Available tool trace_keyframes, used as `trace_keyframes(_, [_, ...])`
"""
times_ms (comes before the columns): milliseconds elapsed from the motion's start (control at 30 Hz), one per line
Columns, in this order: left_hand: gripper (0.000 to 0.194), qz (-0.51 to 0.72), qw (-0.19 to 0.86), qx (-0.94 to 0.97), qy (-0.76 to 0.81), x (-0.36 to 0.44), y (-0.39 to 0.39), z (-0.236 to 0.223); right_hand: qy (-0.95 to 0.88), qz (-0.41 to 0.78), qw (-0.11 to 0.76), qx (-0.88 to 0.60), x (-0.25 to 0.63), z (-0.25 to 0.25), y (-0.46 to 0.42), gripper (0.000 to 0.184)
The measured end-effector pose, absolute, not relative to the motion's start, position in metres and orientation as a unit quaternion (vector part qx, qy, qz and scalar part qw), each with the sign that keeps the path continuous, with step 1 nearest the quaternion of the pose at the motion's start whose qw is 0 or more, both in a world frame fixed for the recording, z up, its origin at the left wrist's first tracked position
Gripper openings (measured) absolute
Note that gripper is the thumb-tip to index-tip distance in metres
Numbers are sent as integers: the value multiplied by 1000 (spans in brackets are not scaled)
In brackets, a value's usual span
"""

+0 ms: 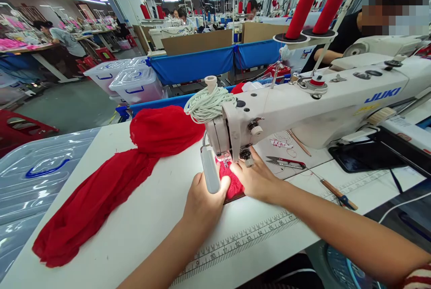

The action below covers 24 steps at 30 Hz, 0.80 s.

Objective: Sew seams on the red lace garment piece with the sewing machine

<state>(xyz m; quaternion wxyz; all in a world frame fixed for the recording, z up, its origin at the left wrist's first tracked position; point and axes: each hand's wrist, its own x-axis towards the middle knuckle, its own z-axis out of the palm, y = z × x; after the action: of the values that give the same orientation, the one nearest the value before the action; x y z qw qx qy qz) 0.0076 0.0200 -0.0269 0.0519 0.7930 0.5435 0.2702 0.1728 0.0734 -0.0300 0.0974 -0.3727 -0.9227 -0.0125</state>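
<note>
A small gathered piece of red fabric point(233, 183) lies under the needle area of a white sewing machine point(269, 105). On its left side my left hand point(204, 197) grips the fabric, thumb on top, with its other fingers partly hidden behind a grey oblong attachment point(210, 170). My right hand point(257, 179) holds the fabric from the right, its thumb near the presser foot point(226, 161) and its fingertips behind the machine head. A long bunched red cloth point(111, 186) stretches over the table to the left.
Right of the needle lie thread snips point(286, 162), a wooden-handled tool point(338, 194) and a dark phone-like device point(365, 159). Red thread cones point(301, 14) stand above the machine. Clear plastic bins point(43, 181) are at the left. A co-worker point(350, 33) sits beyond the machine.
</note>
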Motion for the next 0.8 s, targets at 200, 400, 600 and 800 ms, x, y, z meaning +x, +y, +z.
trace_keyframes(200, [21, 274, 27, 789, 549, -7, 32, -26, -909, -85, 176, -367, 180, -39, 86, 29])
trace_keyframes(400, [26, 274, -51, 861, 427, -17, 37, -27, -875, -155, 259, -379, 185, -46, 78, 23])
trace_keyframes(600, [20, 260, -17, 880, 398, -20, 39, -35, -875, -90, 256, -401, 185, -47, 73, 29])
trace_keyframes(800, [26, 192, 22, 905, 378, -20, 35, -30, -922, -20, 231, -310, 189, -44, 76, 28])
